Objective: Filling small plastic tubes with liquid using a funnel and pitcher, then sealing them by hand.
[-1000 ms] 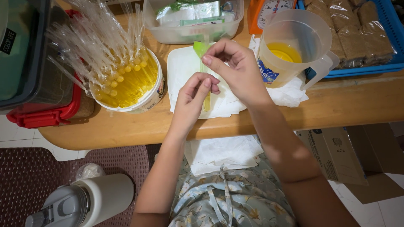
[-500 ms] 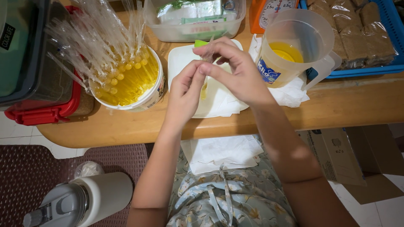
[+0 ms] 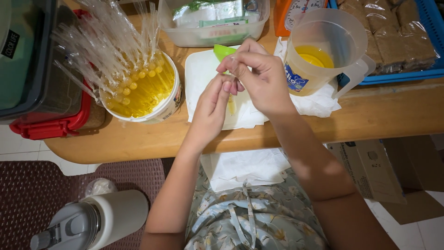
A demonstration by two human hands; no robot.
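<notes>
My left hand (image 3: pixel 210 109) and my right hand (image 3: pixel 259 76) meet over a white tray (image 3: pixel 199 78) on the wooden table. Between them they pinch a narrow clear plastic tube bag (image 3: pixel 231 103) with yellow liquid in its lower end; the right fingers grip its top, the left fingers hold it lower down. A green funnel (image 3: pixel 222 51) lies just behind my fingers. To the left stands a round white tub (image 3: pixel 162 109) packed with several filled tube bags (image 3: pixel 134 85), their clear tops fanning upward. On the right is a clear jug (image 3: pixel 323 51) holding yellow liquid.
A clear lidded box (image 3: pixel 212 23) sits behind the tray. A blue crate (image 3: pixel 416 76) with wrapped brown blocks is at the right, a red-rimmed container (image 3: pixel 51 125) at the left. White cloth (image 3: pixel 319 104) lies under the jug. A white flask (image 3: pixel 92 222) stands on the floor mat.
Both hands have shifted a little higher over the tray, and the left fingers have slid up closer to the right fingers along the tube bag.
</notes>
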